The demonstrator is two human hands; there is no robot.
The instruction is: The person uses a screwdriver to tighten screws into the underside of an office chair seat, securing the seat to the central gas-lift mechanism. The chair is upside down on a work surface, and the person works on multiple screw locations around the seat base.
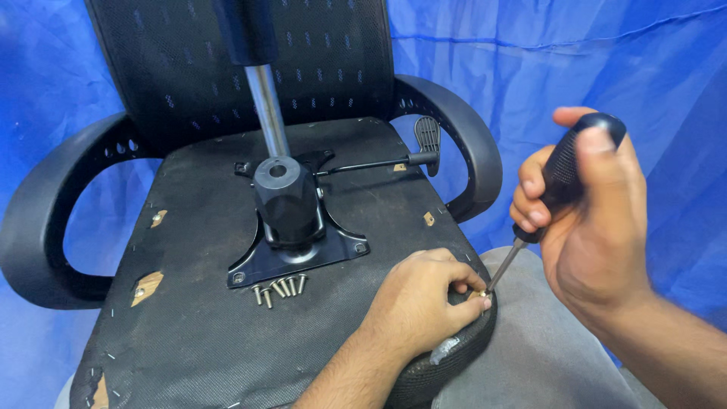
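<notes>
An upturned black office chair lies before me, its seat underside (197, 318) facing up. My right hand (587, 220) grips the black handle of a screwdriver (564, 178), whose tip meets a small brass screw (482, 291) at the seat's right edge. My left hand (420, 303) rests on that edge, fingertips pinching the screw. A black metal tilt mechanism (291, 220) with a chrome gas cylinder (266, 106) sits mid-seat. Several loose screws (279, 288) lie just in front of its plate.
Curved black armrests stand at left (45, 220) and right (469, 144). A lever with a paddle handle (425, 148) sticks out of the mechanism to the right. The mesh backrest (189, 60) rises behind. Blue sheeting (591, 68) hangs all around. My grey-trousered knee (530, 348) is under the seat edge.
</notes>
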